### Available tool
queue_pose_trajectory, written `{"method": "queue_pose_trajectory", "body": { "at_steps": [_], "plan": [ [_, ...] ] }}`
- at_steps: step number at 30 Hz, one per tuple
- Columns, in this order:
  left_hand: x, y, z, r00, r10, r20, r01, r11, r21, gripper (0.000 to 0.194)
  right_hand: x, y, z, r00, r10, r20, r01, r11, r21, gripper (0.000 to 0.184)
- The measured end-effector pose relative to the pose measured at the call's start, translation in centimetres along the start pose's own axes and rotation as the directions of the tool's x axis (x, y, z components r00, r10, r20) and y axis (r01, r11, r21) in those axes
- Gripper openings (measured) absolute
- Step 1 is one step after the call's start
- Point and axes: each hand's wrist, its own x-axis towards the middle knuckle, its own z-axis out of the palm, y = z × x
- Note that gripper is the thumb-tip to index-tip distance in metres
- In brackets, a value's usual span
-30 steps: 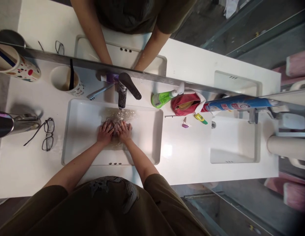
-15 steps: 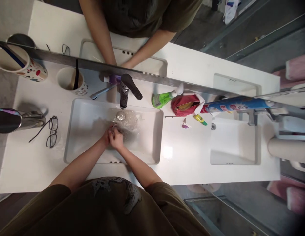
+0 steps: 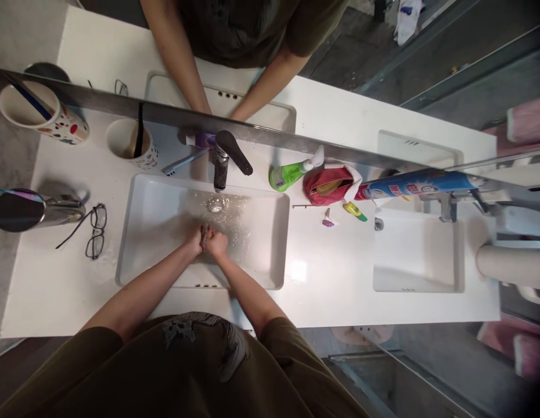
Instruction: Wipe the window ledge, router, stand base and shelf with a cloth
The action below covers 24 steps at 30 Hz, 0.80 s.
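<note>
Now, unlike half a second ago, the left hand point(image 3: 193, 241) and right hand point(image 3: 216, 244) are being pressed together over the sink basin point(image 3: 152, 232), grips clenched on each other.

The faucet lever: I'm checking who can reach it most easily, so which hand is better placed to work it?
Probably the right hand: the faucet lever slants toward that side, while the left hand is farther off. The hands are pressed together, so either must first separate.
</note>
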Motion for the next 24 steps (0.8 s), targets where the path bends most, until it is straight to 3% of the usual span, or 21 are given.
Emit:
{"method": "queue_pose_trajectory", "body": {
  "at_steps": [3,5,6,8,9,10,11,12,14,16,20,22,24],
  "plan": [
    [-0.8,0.9,-1.0,0.993,0.079,-0.091,-0.06,0.98,0.192,0.032,2.1,2.5,-0.8,0.988,0.091,-0.122,-0.096,0.994,-0.042,0.047],
    [-1.5,1.0,-1.9,0.974,0.211,-0.085,-0.165,0.911,0.377,0.035,3.1,3.9,-0.5,0.976,0.062,-0.207,-0.083,0.992,-0.097,0.052],
    [-1.8,1.0,-2.4,0.954,0.297,-0.035,-0.234,0.815,0.53,0.042,3.3,4.5,-0.1,0.978,-0.006,-0.208,-0.025,0.99,-0.142,0.054],
    [-2.1,0.8,-3.3,0.901,0.404,0.155,-0.347,0.461,0.817,0.053,3.6,5.4,0.9,0.965,-0.247,-0.085,0.222,0.947,-0.233,0.055],
    [-2.1,0.7,-3.6,0.881,0.403,0.248,-0.376,0.278,0.884,0.055,3.8,5.8,1.2,0.929,-0.37,0.012,0.362,0.899,-0.248,0.053],
    [-2.0,0.7,-4.0,0.871,0.384,0.306,-0.393,0.173,0.903,0.056,4.0,6.1,1.3,0.888,-0.452,0.08,0.458,0.856,-0.242,0.052],
    [-1.8,0.8,-4.2,0.872,0.372,0.318,-0.406,0.188,0.894,0.055,4.3,6.3,1.2,0.874,-0.476,0.098,0.485,0.844,-0.229,0.05],
    [-1.5,1.0,-4.3,0.883,0.373,0.284,-0.408,0.313,0.858,0.052,4.7,6.4,0.9,0.894,-0.444,0.064,0.447,0.869,-0.213,0.048],
    [-0.9,1.6,-4.2,0.922,0.357,0.147,-0.361,0.663,0.656,0.041,4.9,5.8,0.2,0.96,-0.274,-0.063,0.265,0.956,-0.125,0.045],
    [-0.5,2.0,-3.6,0.96,0.278,0.039,-0.27,0.876,0.4,0.033,4.0,4.1,0.1,0.979,-0.172,-0.11,0.172,0.985,-0.006,0.043],
    [-0.6,1.3,-1.9,0.986,0.161,0.05,-0.168,0.962,0.216,0.043,-0.7,-0.9,1.7,0.939,-0.341,-0.043,0.344,0.934,0.098,0.031],
    [-1.4,0.3,-1.0,0.99,0.132,0.048,-0.135,0.989,0.066,0.038,-2.5,-2.7,2.2,0.902,-0.432,-0.021,0.432,0.896,0.104,0.028],
    [-2.2,-0.6,-0.1,0.996,0.072,0.048,-0.065,0.989,-0.135,0.03,-2.9,-3.4,1.6,0.905,-0.425,0.025,0.422,0.904,0.07,0.026]
  ]
}}
